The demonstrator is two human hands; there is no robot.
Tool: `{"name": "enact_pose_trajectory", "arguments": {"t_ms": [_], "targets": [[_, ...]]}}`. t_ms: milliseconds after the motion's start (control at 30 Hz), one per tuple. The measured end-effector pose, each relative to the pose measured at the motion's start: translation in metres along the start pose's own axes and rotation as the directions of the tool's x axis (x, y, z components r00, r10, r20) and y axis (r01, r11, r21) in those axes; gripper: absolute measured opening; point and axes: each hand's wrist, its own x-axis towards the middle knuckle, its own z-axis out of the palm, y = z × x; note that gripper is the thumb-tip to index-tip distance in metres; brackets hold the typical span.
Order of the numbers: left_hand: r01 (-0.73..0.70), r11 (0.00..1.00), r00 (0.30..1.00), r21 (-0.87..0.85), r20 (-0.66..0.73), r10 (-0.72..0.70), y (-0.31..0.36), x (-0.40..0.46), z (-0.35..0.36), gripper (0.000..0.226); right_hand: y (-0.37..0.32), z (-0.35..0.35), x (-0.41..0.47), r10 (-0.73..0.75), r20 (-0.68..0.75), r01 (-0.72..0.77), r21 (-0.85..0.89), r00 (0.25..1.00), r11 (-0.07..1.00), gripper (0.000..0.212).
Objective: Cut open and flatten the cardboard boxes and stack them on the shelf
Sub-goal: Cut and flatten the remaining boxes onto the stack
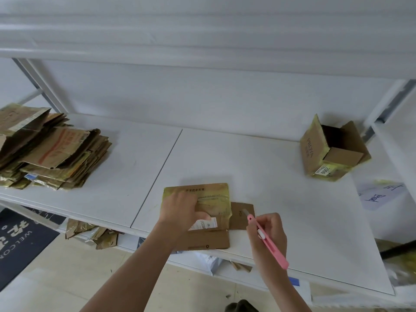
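Note:
A small cardboard box (216, 194), taped in yellowish tape, lies flat near the front edge of the white shelf (270, 167), its flaps spread toward me and to the right. My left hand (180, 208) presses down on its top, thumb near a white label. My right hand (267, 230) grips a pink utility knife (267, 242), whose blade tip points at the box's right flap. A stack of flattened boxes (54, 149) lies at the shelf's left end. An open-topped box (331, 149) stands at the back right.
A shelf board above overhangs the work area. Shelf posts rise at back left and back right. Cardboard scraps (92, 233) lie on the lower level. A dark doormat (20, 239) is on the floor at left. A paper with writing (378, 194) hangs at right.

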Motion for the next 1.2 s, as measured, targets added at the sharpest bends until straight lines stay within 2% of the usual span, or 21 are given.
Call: {"name": "enact_pose_trajectory", "arguments": {"t_ms": [100,200,233,333,500,633,733,800,867,967,1100,1133,1167,1200], "targets": [[-0.032,0.994,0.997,-0.105,-0.068,0.025,-0.01,0.008,-0.008,0.058,-0.002,-0.002,0.005,0.014,0.006,-0.014,0.029,1.0,0.999,0.015],[0.004,0.986,1.0,-0.169,0.001,-0.004,-0.02,0.016,-0.005,0.112,-0.008,0.002,0.011,0.051,-0.007,-0.05,0.102,0.999,0.994,0.018],[0.025,0.987,0.998,-0.16,0.058,-0.016,-0.023,0.017,-0.004,0.119,-0.01,0.003,0.013,0.058,-0.017,-0.055,0.123,0.998,0.991,0.018],[0.073,0.993,0.99,-0.097,0.131,-0.06,-0.031,0.021,0.001,0.11,-0.014,0.008,0.017,0.06,-0.019,-0.056,0.144,0.998,0.988,0.013],[0.322,0.946,0.947,0.032,0.002,-0.322,-0.042,0.018,0.005,0.092,-0.015,0.011,0.021,0.052,-0.025,-0.049,0.12,0.998,0.992,0.004],[0.48,0.877,0.877,0.033,0.01,-0.48,-0.054,0.013,0.004,0.092,-0.015,0.015,0.027,0.073,0.022,-0.076,0.173,0.997,0.982,0.008],[0.547,0.837,0.837,-0.001,0.018,-0.547,-0.058,0.009,0.002,0.101,-0.014,0.019,0.027,0.116,0.087,-0.134,0.252,0.989,0.958,0.016],[0.553,0.822,0.833,-0.133,0.061,-0.55,-0.061,0.005,0.004,0.099,-0.013,0.022,0.026,0.115,0.118,-0.143,0.267,0.986,0.953,0.018],[0.543,0.738,0.837,-0.401,0.189,-0.514,-0.062,0.0,0.006,0.084,-0.014,0.025,0.025,0.095,0.151,-0.13,0.244,0.984,0.961,0.017],[0.499,0.528,0.856,-0.687,0.298,-0.422,-0.056,-0.006,0.008,0.069,-0.014,0.03,0.024,0.07,0.172,-0.105,0.204,0.983,0.973,0.016],[0.491,0.185,0.823,-0.851,0.384,-0.418,-0.043,-0.006,0.013,0.069,-0.018,0.035,0.019,0.074,0.119,-0.097,0.203,0.99,0.974,0.007],[0.488,0.159,0.819,-0.858,0.387,-0.425,-0.041,-0.007,0.015,0.069,-0.018,0.037,0.017,0.07,0.096,-0.088,0.198,0.993,0.976,0.012],[0.476,0.198,0.823,-0.857,0.355,-0.443,-0.04,-0.008,0.018,0.067,-0.018,0.04,0.014,0.071,0.09,-0.087,0.19,0.993,0.978,0.016],[0.461,0.323,0.837,-0.827,0.284,-0.467,-0.039,-0.008,0.02,0.065,-0.018,0.043,0.011,0.079,0.1,-0.097,0.188,0.992,0.977,0.019]]}}
